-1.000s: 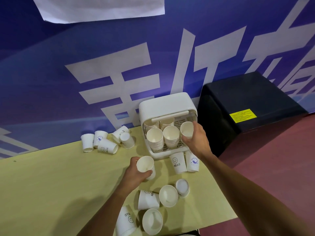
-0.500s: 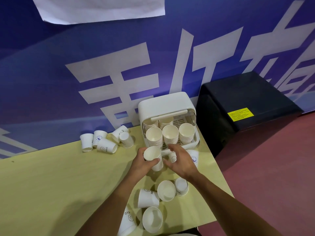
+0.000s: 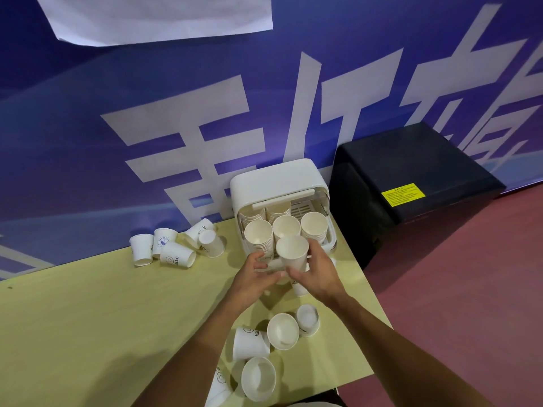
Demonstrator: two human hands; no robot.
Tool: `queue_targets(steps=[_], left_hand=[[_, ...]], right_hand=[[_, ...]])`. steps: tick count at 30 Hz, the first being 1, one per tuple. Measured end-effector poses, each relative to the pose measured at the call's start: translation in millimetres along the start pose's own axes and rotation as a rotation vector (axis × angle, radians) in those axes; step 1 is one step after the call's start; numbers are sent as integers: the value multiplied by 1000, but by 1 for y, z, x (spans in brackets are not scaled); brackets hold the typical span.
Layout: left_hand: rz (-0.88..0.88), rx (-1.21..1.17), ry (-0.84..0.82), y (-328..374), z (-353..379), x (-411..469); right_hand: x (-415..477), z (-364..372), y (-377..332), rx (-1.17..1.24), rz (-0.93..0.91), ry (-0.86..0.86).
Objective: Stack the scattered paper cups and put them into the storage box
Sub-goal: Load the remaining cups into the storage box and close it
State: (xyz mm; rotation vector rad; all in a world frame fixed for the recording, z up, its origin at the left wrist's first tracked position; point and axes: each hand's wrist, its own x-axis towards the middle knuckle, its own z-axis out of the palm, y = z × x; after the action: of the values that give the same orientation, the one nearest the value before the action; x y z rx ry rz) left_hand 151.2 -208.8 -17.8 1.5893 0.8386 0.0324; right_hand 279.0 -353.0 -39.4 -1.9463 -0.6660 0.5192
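An upright white paper cup (image 3: 292, 253) hangs just in front of the open white storage box (image 3: 273, 183). My left hand (image 3: 255, 276) grips it from the left and below, and my right hand (image 3: 318, 274) grips it from the right. Inside the box stand several stacks of cups (image 3: 286, 227). Loose cups lie tipped in a group at the left (image 3: 176, 258) and in another group near me (image 3: 282, 331). One cup marked HELLO (image 3: 297, 287) stands partly hidden under my right hand.
The yellow table (image 3: 88, 318) ends at its right edge just past the box, with red floor (image 3: 470, 289) beyond. A black cabinet (image 3: 411, 177) stands right of the table. A blue banner wall (image 3: 147, 113) runs behind everything.
My right hand left the box, came back and closed on the cup that my left hand carried. Both hands and the cup moved up toward the box front.
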Motion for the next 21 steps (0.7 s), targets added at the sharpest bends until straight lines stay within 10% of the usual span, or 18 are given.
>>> queue_targets(steps=[8,21], left_hand=[[-48,109,53,-12,-7,-6],[-94,165,105,-28,-25,-14]], right_hand=[[37,-45,-15,50,3,272],[62,-40,-12,-140,104,236]])
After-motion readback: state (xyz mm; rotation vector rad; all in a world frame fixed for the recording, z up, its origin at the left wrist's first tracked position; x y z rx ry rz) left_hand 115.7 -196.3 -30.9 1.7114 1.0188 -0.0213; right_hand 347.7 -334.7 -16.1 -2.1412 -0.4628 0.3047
